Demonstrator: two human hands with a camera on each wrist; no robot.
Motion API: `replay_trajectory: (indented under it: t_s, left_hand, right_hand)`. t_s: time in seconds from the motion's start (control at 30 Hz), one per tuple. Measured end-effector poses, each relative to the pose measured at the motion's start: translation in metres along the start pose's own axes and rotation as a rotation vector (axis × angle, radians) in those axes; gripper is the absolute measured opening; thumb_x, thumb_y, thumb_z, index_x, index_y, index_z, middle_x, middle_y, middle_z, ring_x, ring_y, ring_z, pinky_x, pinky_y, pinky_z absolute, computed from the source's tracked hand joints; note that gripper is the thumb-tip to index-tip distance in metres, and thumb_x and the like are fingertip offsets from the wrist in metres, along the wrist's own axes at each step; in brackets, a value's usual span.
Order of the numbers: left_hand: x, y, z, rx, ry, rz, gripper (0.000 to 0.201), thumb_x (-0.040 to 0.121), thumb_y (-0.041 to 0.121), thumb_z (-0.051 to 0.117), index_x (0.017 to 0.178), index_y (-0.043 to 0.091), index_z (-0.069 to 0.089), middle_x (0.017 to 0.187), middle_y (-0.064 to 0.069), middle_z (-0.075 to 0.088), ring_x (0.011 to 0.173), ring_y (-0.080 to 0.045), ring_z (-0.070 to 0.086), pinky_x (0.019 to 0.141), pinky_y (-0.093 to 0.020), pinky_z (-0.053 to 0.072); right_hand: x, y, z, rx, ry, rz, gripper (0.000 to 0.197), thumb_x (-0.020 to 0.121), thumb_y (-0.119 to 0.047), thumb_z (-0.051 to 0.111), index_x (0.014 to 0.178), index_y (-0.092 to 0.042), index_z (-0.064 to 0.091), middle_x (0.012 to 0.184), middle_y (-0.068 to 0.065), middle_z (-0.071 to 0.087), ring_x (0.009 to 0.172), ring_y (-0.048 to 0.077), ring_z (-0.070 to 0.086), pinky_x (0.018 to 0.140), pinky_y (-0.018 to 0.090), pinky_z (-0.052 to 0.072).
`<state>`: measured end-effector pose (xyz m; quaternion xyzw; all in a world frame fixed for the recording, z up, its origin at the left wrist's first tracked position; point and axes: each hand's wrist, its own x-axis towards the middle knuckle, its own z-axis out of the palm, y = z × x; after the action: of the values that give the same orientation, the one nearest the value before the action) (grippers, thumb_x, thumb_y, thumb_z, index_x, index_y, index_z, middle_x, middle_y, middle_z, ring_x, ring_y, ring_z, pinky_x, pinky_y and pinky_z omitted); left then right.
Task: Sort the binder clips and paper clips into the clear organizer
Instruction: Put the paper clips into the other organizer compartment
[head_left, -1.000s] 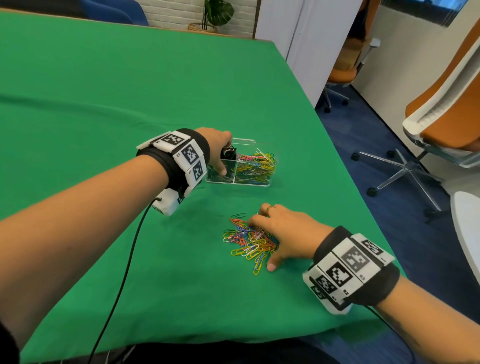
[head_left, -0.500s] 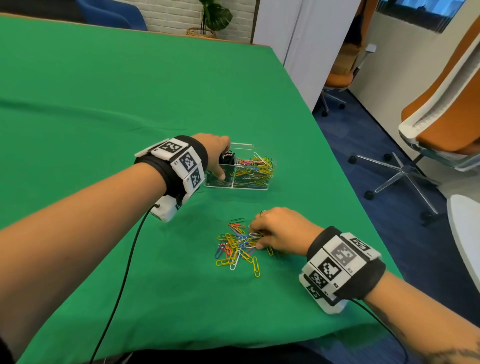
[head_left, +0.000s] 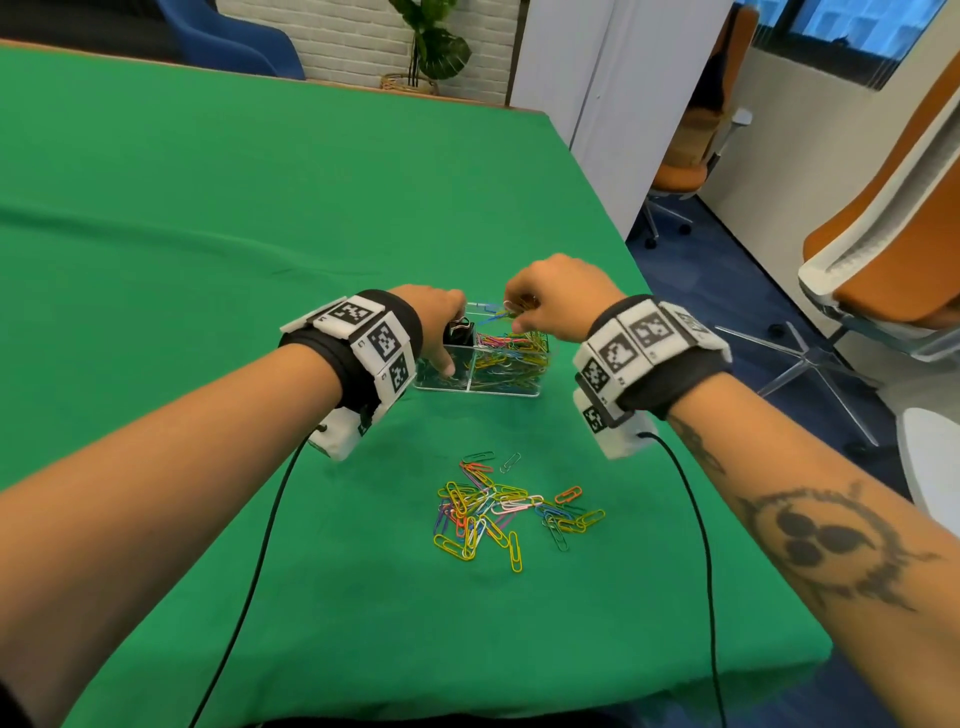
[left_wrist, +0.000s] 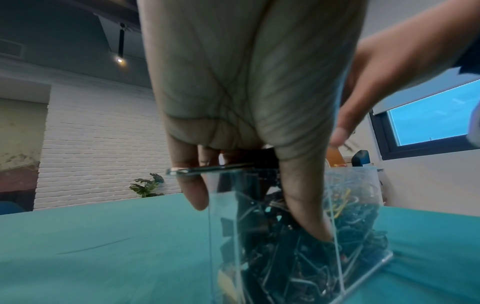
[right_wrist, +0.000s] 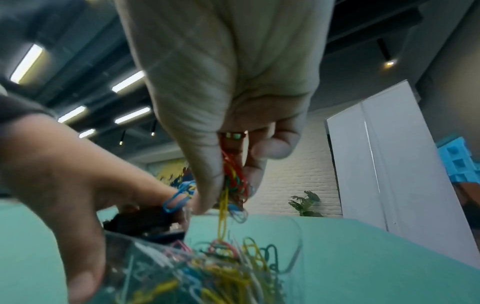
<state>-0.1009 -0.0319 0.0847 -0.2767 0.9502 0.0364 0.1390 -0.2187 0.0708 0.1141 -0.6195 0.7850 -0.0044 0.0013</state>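
Clear organizer (head_left: 519, 391) sits mid-table on the green cloth (head_left: 208, 234), at 12 o'clock from the loose pile of paper clips (head_left: 498, 512).

Change: half a second ago your right hand (head_left: 558, 301) was down on that pile, fingers pinching into it. Now it's up over the organizer's right compartment, thumb and fingertips pinched on a small bunch of clips (right_wrist: 233, 181). In the right wrist view a yellow one dangles straight down toward the heap already inside, and a blue clip (right_wrist: 179, 199) hangs off to 9 o'clock.

Left hand (head_left: 439, 332) hasn't moved: thumb down the near wall, fingers curled over the rim of the left compartment, steadying the box. Binder clips (head_left: 460, 332) fill that side.

My read: this load is ready to drop. The table pile looks thinner and more spread out, so several more trips are probably needed. No loose binder clips visible on the cloth, so that half looks done.

Hard to tell:
- Bunch count in your pinch – clips overlap and blur.
- Whether the blue clip is gripped or just snagged. It may fall outside.
- Left fingertips behind the far wall, hidden by your hand.
- Fill level of the left compartment: dark tangle through acrylic in the left wrist view.
- Far rim of the organizer, covered by both hands.
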Motion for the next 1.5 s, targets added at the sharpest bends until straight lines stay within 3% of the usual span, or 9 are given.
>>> replay_trajectory:
  t_s: [0.17,0.33,0.43,0.53,0.63,0.8,0.93,1.17,1.5]
  left_hand:
    - [0.002,0.000,0.001,-0.006,-0.005,0.005,0.071,0.075,0.037,0.074,0.128,0.008,0.038,0.125,-0.011,0.057,0.111,-0.030,0.056,0.091,-0.039,0.045]
    - [0.002,-0.001,0.000,-0.012,-0.005,0.015,0.070,0.075,0.037,0.074,0.127,0.007,0.039,0.123,-0.012,0.058,0.109,-0.031,0.057,0.089,-0.038,0.045]
    - [0.001,-0.002,0.000,-0.020,-0.009,0.012,0.069,0.075,0.036,0.074,0.127,0.007,0.039,0.123,-0.012,0.058,0.109,-0.031,0.057,0.090,-0.039,0.045]
    - [0.001,-0.001,0.001,-0.031,-0.014,0.013,0.068,0.075,0.036,0.074,0.126,0.007,0.039,0.123,-0.013,0.057,0.109,-0.030,0.056,0.091,-0.039,0.045]
    - [0.001,0.000,0.000,-0.025,-0.010,0.013,0.068,0.076,0.036,0.073,0.127,0.007,0.038,0.124,-0.012,0.057,0.110,-0.030,0.056,0.092,-0.038,0.045]
    - [-0.001,0.002,0.000,-0.018,-0.009,0.006,0.069,0.076,0.037,0.072,0.127,0.006,0.038,0.123,-0.013,0.057,0.109,-0.030,0.056,0.090,-0.038,0.045]
    - [-0.002,0.002,0.000,-0.018,-0.007,0.000,0.070,0.076,0.037,0.073,0.128,0.005,0.038,0.124,-0.014,0.056,0.110,-0.031,0.056,0.091,-0.039,0.045]
    - [-0.002,0.002,-0.001,-0.017,-0.006,-0.002,0.070,0.076,0.037,0.073,0.128,0.006,0.037,0.125,-0.014,0.056,0.111,-0.031,0.056,0.089,-0.038,0.045]
    - [-0.003,0.002,-0.001,-0.014,-0.007,0.002,0.070,0.077,0.037,0.072,0.128,0.006,0.037,0.125,-0.014,0.056,0.110,-0.031,0.056,0.090,-0.038,0.045]
  right_hand:
    - [0.006,0.000,0.009,-0.057,-0.090,-0.010,0.034,0.081,-0.033,0.067,0.114,-0.023,0.062,0.111,-0.001,0.065,0.104,0.021,0.059,0.075,0.028,0.041]
    - [-0.009,0.014,0.003,0.244,0.060,0.064,0.031,0.082,-0.026,0.067,0.113,-0.019,0.063,0.105,-0.001,0.068,0.092,0.019,0.063,0.088,0.035,0.050]
    - [-0.032,0.019,0.002,0.280,0.156,0.109,0.023,0.082,-0.026,0.067,0.101,-0.015,0.066,0.089,-0.001,0.064,0.081,0.016,0.056,0.081,0.031,0.048]
    - [-0.065,0.011,0.012,0.243,-0.092,0.091,0.019,0.078,-0.030,0.071,0.088,-0.015,0.066,0.076,-0.001,0.061,0.073,0.016,0.056,0.073,0.029,0.047]
    - [-0.092,-0.010,0.033,0.189,-0.549,0.105,0.043,0.075,-0.042,0.071,0.107,-0.015,0.057,0.072,0.000,0.060,0.062,0.017,0.057,0.060,0.024,0.043]
    - [-0.099,-0.047,0.064,0.213,-0.553,0.121,0.077,0.071,-0.048,0.073,0.125,-0.008,0.038,0.122,0.015,0.054,0.108,0.029,0.054,0.084,0.032,0.044]
    - [-0.093,-0.061,0.060,0.341,-0.421,0.104,0.077,0.066,-0.043,0.078,0.123,-0.010,0.039,0.119,0.014,0.054,0.096,0.024,0.052,0.076,0.030,0.040]
    - [-0.096,-0.065,0.067,0.062,-0.485,0.031,0.101,0.057,-0.064,0.073,0.135,-0.015,0.032,0.145,0.014,0.028,0.131,0.033,0.033,0.100,0.044,0.039]
    - [-0.095,-0.060,0.075,0.146,-0.386,-0.196,0.043,0.082,-0.027,0.066,0.120,-0.015,0.051,0.121,0.005,0.052,0.110,0.027,0.053,0.080,0.033,0.043]
